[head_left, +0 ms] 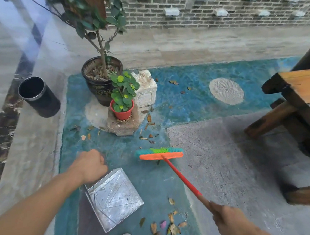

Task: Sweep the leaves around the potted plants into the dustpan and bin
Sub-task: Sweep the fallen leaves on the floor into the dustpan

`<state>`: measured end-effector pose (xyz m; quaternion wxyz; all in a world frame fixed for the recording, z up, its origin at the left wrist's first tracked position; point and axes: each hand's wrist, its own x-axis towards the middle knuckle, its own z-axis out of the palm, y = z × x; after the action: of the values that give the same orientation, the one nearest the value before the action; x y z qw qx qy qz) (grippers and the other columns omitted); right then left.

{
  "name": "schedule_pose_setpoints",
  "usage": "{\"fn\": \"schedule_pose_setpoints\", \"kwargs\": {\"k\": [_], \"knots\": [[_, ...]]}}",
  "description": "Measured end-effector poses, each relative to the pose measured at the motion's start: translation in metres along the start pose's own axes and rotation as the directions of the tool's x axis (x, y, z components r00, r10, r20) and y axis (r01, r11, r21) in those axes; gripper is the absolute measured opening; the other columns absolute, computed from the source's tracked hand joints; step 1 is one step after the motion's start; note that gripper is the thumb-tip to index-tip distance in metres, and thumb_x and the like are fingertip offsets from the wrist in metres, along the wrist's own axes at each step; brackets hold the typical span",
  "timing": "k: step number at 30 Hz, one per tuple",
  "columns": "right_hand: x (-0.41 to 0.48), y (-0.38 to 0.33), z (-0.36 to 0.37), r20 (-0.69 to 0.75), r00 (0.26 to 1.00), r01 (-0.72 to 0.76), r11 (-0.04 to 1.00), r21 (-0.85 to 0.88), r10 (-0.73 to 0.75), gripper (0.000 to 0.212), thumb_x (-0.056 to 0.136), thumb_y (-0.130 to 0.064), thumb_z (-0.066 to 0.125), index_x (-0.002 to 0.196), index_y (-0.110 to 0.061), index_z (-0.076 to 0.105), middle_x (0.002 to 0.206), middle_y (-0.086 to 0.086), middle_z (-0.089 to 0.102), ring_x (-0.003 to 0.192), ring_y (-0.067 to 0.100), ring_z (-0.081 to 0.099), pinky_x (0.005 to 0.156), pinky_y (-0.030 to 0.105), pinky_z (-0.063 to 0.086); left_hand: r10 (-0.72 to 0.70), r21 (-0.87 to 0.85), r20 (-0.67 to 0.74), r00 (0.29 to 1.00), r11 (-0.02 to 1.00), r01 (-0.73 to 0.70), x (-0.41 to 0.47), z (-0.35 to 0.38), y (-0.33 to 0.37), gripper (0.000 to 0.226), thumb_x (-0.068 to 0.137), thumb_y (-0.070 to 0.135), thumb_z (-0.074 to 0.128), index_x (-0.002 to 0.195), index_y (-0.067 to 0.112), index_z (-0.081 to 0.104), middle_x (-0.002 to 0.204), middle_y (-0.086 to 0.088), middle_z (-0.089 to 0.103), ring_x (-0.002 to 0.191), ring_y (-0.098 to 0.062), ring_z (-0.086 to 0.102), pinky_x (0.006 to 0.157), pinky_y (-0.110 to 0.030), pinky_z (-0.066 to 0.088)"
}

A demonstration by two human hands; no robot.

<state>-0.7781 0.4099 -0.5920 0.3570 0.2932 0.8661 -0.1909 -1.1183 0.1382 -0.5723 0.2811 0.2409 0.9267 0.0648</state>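
left hand [90, 165]: closed in a fist, apparently on the dustpan's handle; the handle itself is hidden under the hand.
right hand [228, 220]: wrapped around the near end of the broom [181, 178] stick.
broom: stick runs from the right hand up and left to the orange head, which sits on the blue floor [164, 184] short of the pots.
dustpan [114, 199]: metal, empty, between the hands, nearer the left.
leaves, far [148, 133]: scattered beyond the broom head, beside the red pot [121, 113].
leaves, near [163, 228]: heap just right of the dustpan, closer to the right hand.
key relation: far leaves lie ahead of the head; likely a pull back towards the dustpan.
bin [39, 96]: black, far left, well apart from the leaves.
bench [302, 94]: wooden, at right.
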Motion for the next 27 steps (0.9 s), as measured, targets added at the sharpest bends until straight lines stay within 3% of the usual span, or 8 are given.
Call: {"fn": "schedule_pose_setpoints", "kwargs": {"k": [2,4,10,15,17,20,24,27], "knots": [[0.034,-0.018,-0.028,-0.015,0.999,-0.038,0.998,0.043,0.039,0.045,0.096,-0.028,0.042,0.140,-0.032,0.045,0.117,0.001,0.067,0.104,0.023,0.063,0.081,0.028,0.046,0.005,-0.032,-0.016,1.000,0.999,-0.005,0.016,-0.007,-0.001,0.041,0.070,0.021,0.061,0.042,0.007,0.035,0.043,-0.001,0.034,0.052,-0.026,0.037,0.049,-0.028,0.033],[0.061,-0.032,-0.051,-0.027,0.999,-0.041,0.994,0.097,0.044,0.036,0.097,-0.028,0.042,0.131,-0.029,0.053,0.103,0.000,0.067,0.089,0.022,0.064,0.069,0.025,0.043,-0.003,-0.059,-0.019,1.000,0.998,0.002,0.032,-0.012,-0.002,0.042,0.071,0.021,0.061,0.042,0.007,0.035,0.043,-0.001,0.032,0.053,-0.025,0.036,0.048,-0.027,0.031],[0.127,-0.052,-0.099,-0.073,0.993,-0.080,0.990,0.120,0.089,0.032,0.093,-0.021,0.040,0.118,-0.027,0.058,0.089,0.003,0.064,0.077,0.025,0.066,0.061,0.030,0.053,-0.097,-0.192,-0.032,0.995,0.977,0.090,0.077,-0.011,-0.001,0.040,0.069,0.019,0.061,0.043,0.008,0.033,0.046,-0.003,0.034,0.056,-0.027,0.036,0.049,-0.028,0.029],[0.199,-0.050,-0.135,-0.108,0.988,-0.099,0.992,0.081,0.107,0.024,0.092,-0.020,0.041,0.108,-0.017,0.059,0.077,0.001,0.056,0.048,0.016,0.055,0.037,0.025,0.047,-0.162,-0.184,-0.039,0.986,0.971,0.153,0.099,0.004,0.002,0.041,0.072,0.018,0.060,0.041,0.009,0.035,0.044,-0.015,0.041,0.057,-0.037,0.048,0.052,-0.031,0.032],[0.235,-0.052,-0.146,-0.142,0.985,-0.088,0.994,0.058,0.096,0.029,0.091,-0.017,0.040,0.113,-0.015,0.059,0.079,0.002,0.057,0.049,0.015,0.055,0.040,0.024,0.045,-0.178,-0.153,-0.067,0.982,0.974,0.166,0.105,0.012,0.004,0.043,0.076,0.019,0.060,0.043,0.009,0.035,0.055,-0.021,0.051,0.068,-0.033,0.060,0.047,-0.030,0.028],[0.280,-0.056,-0.151,-0.127,0.991,-0.054,0.998,-0.030,0.049,0.048,0.087,-0.014,0.040,0.133,-0.016,0.050,0.089,0.005,0.058,0.058,0.018,0.053,0.051,0.027,0.050,-0.211,-0.149,-0.083,0.974,0.969,0.197,0.108,0.026,0.009,0.043,0.078,0.021,0.060,0.045,0.010,0.035,0.045,-0.005,0.036,0.047,-0.020,0.040,0.041,-0.025,0.024],[0.286,-0.038,-0.129,-0.034,0.999,-0.021,0.988,-0.152,0.016,0.062,0.083,-0.010,0.043,0.144,-0.020,0.037,0.078,-0.001,0.047,0.054,0.014,0.049,0.037,0.023,0.040,-0.267,-0.139,-0.065,0.962,0.957,0.256,0.111,0.036,0.019,0.042,0.077,0.022,0.060,0.046,0.010,0.035,0.048,-0.002,0.039,0.051,-0.022,0.041,0.047,-0.026,0.031],[0.254,-0.003,-0.110,0.054,0.998,0.039,0.973,-0.227,-0.028,0.067,0.083,-0.009,0.044,0.147,-0.018,0.029,0.097,0.005,0.057,0.078,0.022,0.064,0.051,0.026,0.046,-0.309,-0.122,-0.050,0.950,0.946,0.301,0.116,0.036,0.030,0.040,0.077,0.024,0.060,0.048,0.012,0.035,0.051,-0.004,0.042,0.052,-0.025,0.043,0.047,-0.027,0.032]]}}
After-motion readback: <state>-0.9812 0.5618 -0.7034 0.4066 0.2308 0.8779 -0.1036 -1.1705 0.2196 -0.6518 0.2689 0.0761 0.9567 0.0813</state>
